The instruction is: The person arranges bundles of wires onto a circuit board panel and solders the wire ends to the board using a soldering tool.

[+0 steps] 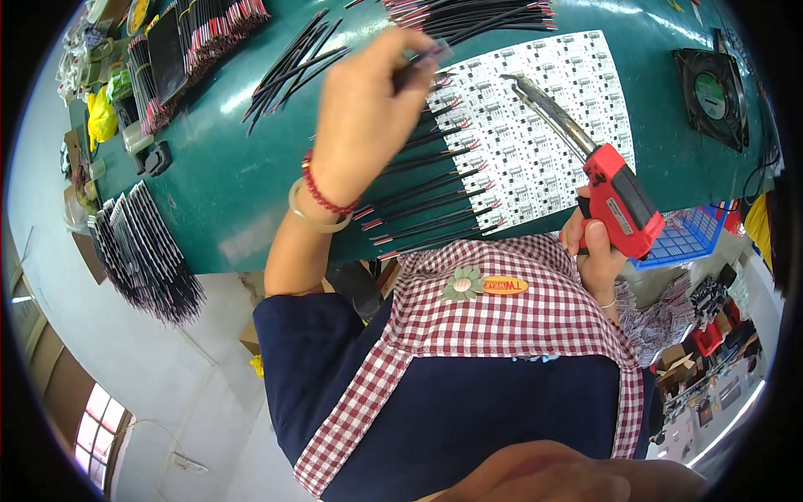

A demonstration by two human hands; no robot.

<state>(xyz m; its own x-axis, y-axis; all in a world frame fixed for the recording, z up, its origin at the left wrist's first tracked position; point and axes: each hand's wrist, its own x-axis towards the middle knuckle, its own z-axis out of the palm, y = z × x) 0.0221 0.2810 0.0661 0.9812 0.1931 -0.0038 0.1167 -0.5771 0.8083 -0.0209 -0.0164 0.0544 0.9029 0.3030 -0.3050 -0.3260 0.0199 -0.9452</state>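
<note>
A red and black soldering gun (619,201) is gripped in my right hand (595,247), its long metal tip slanting up and left over a white panel of printed circuit boards (552,100). Raised at the panel's upper left corner, my left hand (368,109) is closed, with a short black cable (452,35) pinched between thumb and fingers. Motion blurs the fingertips a little. Below that hand, a row of black cables (427,184) with red and white wire ends lies along the panel's left edge, their right ends at the boards. I cannot tell which are joined.
Loose black cables (293,71) lie left of my left hand, and a stack of more (477,15) sits at the far edge. Cable bundles (209,33) fill the far left; another (142,251) hangs over the left edge. A black fan (711,96) stands right, above a blue basket (686,238).
</note>
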